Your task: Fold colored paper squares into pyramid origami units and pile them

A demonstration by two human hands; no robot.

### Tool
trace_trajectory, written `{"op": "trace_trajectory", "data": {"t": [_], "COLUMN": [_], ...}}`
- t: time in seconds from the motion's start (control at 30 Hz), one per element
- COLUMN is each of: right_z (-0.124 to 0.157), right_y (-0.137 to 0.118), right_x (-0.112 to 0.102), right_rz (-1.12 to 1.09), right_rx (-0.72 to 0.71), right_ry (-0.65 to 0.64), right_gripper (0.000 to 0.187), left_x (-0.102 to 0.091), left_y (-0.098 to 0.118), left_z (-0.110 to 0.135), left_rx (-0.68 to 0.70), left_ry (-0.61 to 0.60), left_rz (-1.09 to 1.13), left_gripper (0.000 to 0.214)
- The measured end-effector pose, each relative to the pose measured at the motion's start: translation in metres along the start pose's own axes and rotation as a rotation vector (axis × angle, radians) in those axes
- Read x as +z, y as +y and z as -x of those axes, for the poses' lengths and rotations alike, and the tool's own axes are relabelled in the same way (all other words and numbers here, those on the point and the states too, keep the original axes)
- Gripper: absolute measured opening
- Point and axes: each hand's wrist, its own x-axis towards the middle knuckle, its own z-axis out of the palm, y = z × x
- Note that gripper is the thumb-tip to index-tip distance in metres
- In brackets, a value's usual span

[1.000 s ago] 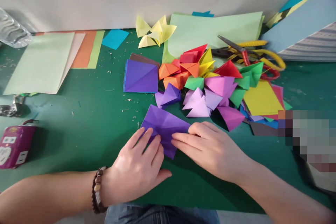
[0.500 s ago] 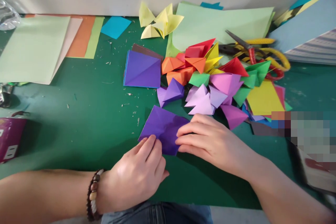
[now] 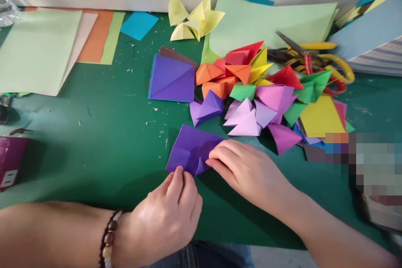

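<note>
Between my hands is a creased sheet of purple paper [image 3: 191, 144], its lower right part bent up into a small ridge. My left hand [image 3: 169, 209] pinches the sheet's lower edge, with thumb and fingertips together. At the right side of the sheet, my right hand [image 3: 248, 169] grips the paper with its fingers close together. Just above lies a folded purple paper piece [image 3: 207, 106]. To its upper left rests a stack of square paper [image 3: 172, 77] with a creased purple sheet on top.
Folded paper pieces [image 3: 241, 75] in many colours crowd the centre right. Behind them lie scissors [image 3: 307, 58] and pale green sheets [image 3: 276, 21]. Large coloured sheets [image 3: 40, 50] lie at the far left, with a purple box [image 3: 12, 161] below. Pale yellow folded pieces [image 3: 194, 19] stand by the wall.
The lower right corner of the purple paper has been bent inward. My right hand has drawn its fingers together and shifted slightly left on the sheet.
</note>
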Motion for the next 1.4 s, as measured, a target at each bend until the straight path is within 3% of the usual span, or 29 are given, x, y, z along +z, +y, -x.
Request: {"op": "trace_trajectory", "data": {"t": [0.13,0.33,0.63,1.4], "right_z": [-0.0014,-0.0031,-0.0040,-0.0059], "right_y": [-0.0021,-0.0039,-0.0054,-0.0097], "right_x": [0.0012,0.0007,0.0000,-0.0006], "right_rz": [0.072,0.093,0.141,0.205], "right_rx": [-0.003,0.001,-0.013,-0.005], "right_ry": [-0.012,-0.024,-0.046,-0.039], "right_gripper": [0.026,0.026,0.026,0.029], "left_x": [-0.0040,0.0022,0.0027,0.0010], "left_y": [-0.0026,0.0041,0.0035,0.0015], "left_z": [-0.0057,-0.0064,-0.0030,-0.0047], "left_rx": [-0.018,-0.093,0.013,0.019], "left_ry": [-0.066,-0.065,-0.088,-0.127], "left_rz": [-0.008,0.048,-0.017,-0.001], "left_gripper": [0.038,0.033,0.044,0.040]}}
